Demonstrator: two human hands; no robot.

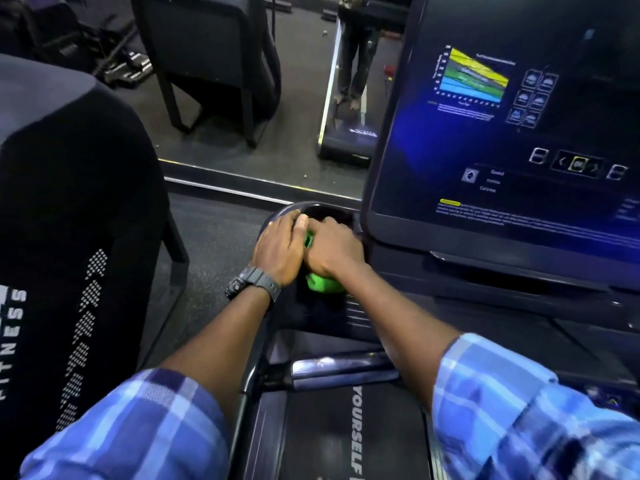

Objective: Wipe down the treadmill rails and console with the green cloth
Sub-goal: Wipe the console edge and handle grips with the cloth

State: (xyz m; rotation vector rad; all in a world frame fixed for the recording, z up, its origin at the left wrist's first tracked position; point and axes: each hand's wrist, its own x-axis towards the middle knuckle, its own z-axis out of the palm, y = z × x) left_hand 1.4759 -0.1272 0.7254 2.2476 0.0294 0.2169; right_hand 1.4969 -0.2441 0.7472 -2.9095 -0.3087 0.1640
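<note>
My right hand (332,247) clenches the green cloth (323,284) into the left cup holder (313,207); my left hand (278,249), fingers flat, presses alongside to steady it.

Green cloth (323,284), blue plaid sleeves (138,431)

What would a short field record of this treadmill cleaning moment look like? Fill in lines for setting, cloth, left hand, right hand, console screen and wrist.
setting: person at a treadmill, beside a mirror
cloth: green cloth, bunched, mostly hidden under the hands
left hand: left hand lies over the cup holder rim, touching the right hand
right hand: right hand on top of the cloth, fingers curled round it
console screen: console screen lit, showing a coloured chart
wrist: dark watch on the left wrist
</note>
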